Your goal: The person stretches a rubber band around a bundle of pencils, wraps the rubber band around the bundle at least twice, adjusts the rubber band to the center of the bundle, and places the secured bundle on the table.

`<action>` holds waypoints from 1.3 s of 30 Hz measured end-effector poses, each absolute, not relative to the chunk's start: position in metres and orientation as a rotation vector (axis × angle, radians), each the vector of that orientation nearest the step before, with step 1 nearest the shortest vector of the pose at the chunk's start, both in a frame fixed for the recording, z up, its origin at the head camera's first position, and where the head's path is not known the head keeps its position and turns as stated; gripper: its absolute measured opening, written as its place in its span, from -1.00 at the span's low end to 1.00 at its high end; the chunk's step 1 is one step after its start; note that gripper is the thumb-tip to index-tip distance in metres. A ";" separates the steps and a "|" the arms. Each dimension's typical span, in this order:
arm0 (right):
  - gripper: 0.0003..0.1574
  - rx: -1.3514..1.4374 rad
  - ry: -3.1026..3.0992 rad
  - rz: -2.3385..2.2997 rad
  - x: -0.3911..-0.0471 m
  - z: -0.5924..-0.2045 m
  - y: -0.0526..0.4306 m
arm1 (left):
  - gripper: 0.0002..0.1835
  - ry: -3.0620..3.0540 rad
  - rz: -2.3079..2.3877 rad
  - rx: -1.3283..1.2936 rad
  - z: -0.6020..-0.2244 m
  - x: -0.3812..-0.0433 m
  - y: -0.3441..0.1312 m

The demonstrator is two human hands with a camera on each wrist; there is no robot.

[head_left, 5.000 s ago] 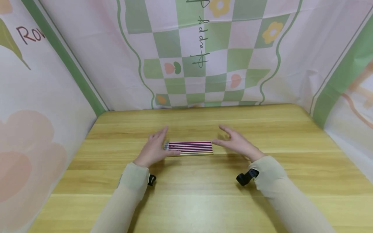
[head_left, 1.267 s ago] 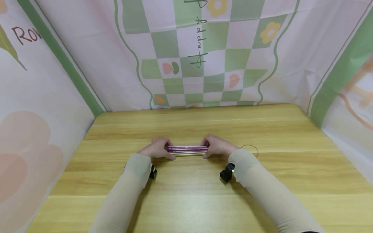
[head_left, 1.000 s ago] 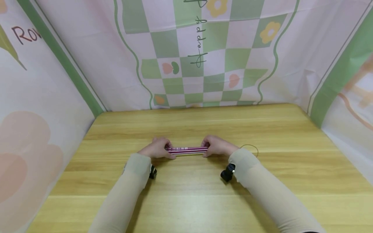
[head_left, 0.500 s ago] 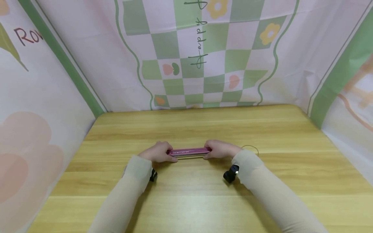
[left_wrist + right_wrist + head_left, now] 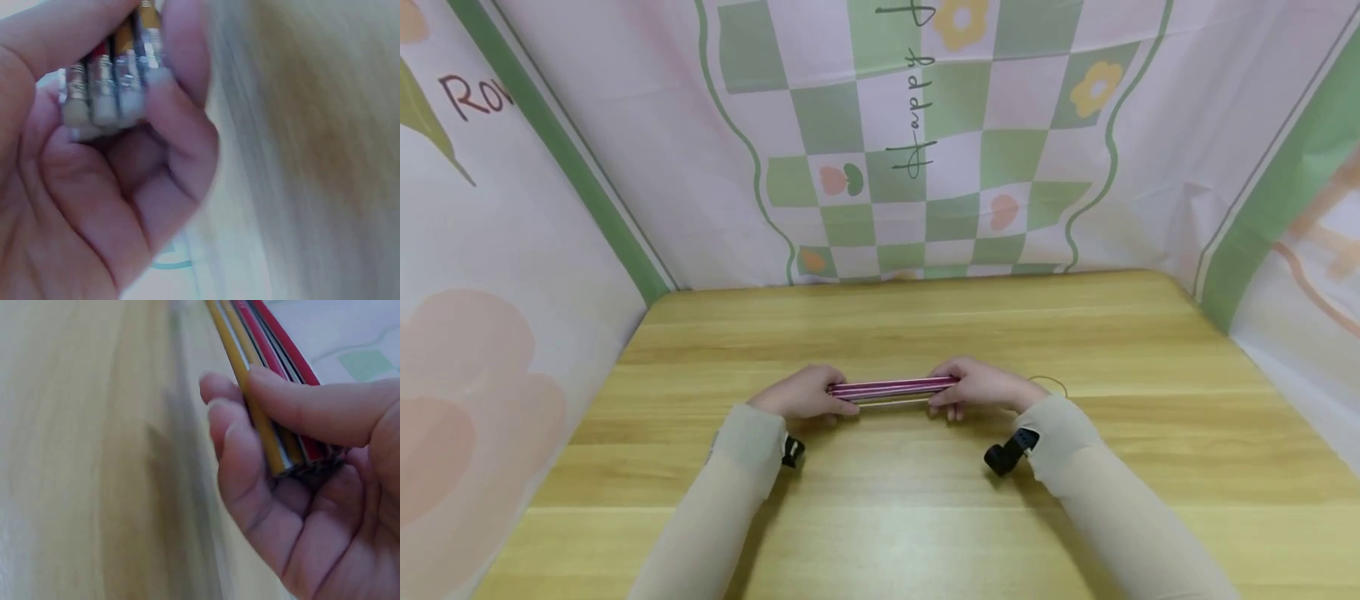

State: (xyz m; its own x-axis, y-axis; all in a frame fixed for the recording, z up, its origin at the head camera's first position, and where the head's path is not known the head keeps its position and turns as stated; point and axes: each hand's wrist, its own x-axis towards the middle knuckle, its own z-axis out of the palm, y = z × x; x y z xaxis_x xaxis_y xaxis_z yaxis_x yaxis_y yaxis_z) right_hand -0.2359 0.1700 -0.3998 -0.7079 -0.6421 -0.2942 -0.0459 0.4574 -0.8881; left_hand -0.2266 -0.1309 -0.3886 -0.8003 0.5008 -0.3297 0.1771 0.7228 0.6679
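Note:
A bundle of striped pencils (image 5: 891, 388), maroon-red and yellow, is held level between both hands over the wooden table. At its left end my left hand (image 5: 808, 392) grips it. The left wrist view shows the white eraser tips (image 5: 106, 106) and metal bands between thumb and curled fingers. Around the right end, my right hand (image 5: 983, 387) pinches the bundle. Its thumb (image 5: 312, 406) lies across the red and yellow pencils in the right wrist view, and the fingers curl underneath the flat ends.
A thin brown loop like a rubber band (image 5: 1054, 379) lies on the table (image 5: 880, 517) behind my right wrist, partly hidden by it. Printed cloth (image 5: 955, 167) hangs behind the table and along both sides. A black wrist camera (image 5: 1011, 452) sits at the right cuff.
The pencils lay flat in a row between two open hands; now both hands hold them gathered into a bundle. In the last half second my right hand has shifted slightly right.

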 end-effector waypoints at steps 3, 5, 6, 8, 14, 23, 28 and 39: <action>-0.47 -0.490 2.008 -1.402 -0.235 -0.401 0.176 | -0.73 2.365 1.061 0.463 -0.391 -0.227 -0.133; -0.40 -0.426 1.962 -1.512 -0.234 -0.401 0.179 | -0.69 2.338 1.178 0.431 -0.393 -0.227 -0.134; -0.38 -0.404 1.938 -1.569 -0.234 -0.400 0.181 | -0.67 2.326 1.232 0.419 -0.394 -0.227 -0.135; -0.35 -0.364 1.888 -1.687 -0.232 -0.399 0.183 | -0.62 2.301 1.338 0.395 -0.396 -0.226 -0.134; -0.34 -0.260 1.775 -1.937 -0.226 -0.392 0.188 | -0.54 2.201 1.607 0.296 -0.396 -0.221 -0.129; -0.71 -0.237 1.600 -2.164 -0.216 -0.390 0.187 | -0.58 1.931 2.010 0.176 -0.396 -0.217 -0.115; -0.62 -0.212 1.521 -2.242 -0.212 -0.390 0.188 | -0.55 1.828 2.156 0.140 -0.399 -0.215 -0.104; -0.70 -0.183 1.497 -2.259 -0.207 -0.389 0.190 | -0.51 1.732 2.160 0.145 -0.399 -0.210 -0.095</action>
State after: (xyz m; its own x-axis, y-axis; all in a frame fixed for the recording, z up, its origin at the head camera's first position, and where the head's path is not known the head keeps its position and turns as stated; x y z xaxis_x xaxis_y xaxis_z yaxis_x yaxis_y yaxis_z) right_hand -0.2068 0.1905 -0.3890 -0.9020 -0.4146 -0.1206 0.2727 -0.3304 -0.9036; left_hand -0.2101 -0.0949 -0.3989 -0.9272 0.3447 -0.1469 -0.2182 -0.1782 0.9595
